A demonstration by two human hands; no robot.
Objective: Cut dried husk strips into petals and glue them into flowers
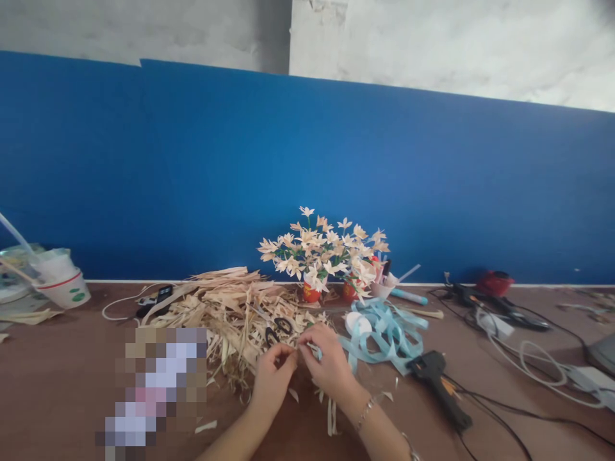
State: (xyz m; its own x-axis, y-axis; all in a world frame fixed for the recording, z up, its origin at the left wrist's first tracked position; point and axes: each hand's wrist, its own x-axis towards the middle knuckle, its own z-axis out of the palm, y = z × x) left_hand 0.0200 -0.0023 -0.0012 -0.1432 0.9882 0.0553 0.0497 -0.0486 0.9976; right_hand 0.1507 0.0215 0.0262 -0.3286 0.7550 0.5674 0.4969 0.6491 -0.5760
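Observation:
My left hand (275, 378) and my right hand (327, 362) meet at the front of a heap of dry pale husk strips (216, 314). Thumb and fingers are pinched together on each hand, and what lies between them is too small to make out. Just behind my fingers, the black handles of scissors (278, 330) stick out of the heap. Beyond them stand pale flowers (331, 246) in red pots (312, 292). Close to my right hand lies a tangle of light blue ribbon (384, 333).
A black glue gun (439, 387) with its cord lies right of my hands. White cables and a power strip (593, 383) are farther right. A white cup (65, 285) stands at the far left. Behind the table (57, 384) rises a blue panel (192, 166).

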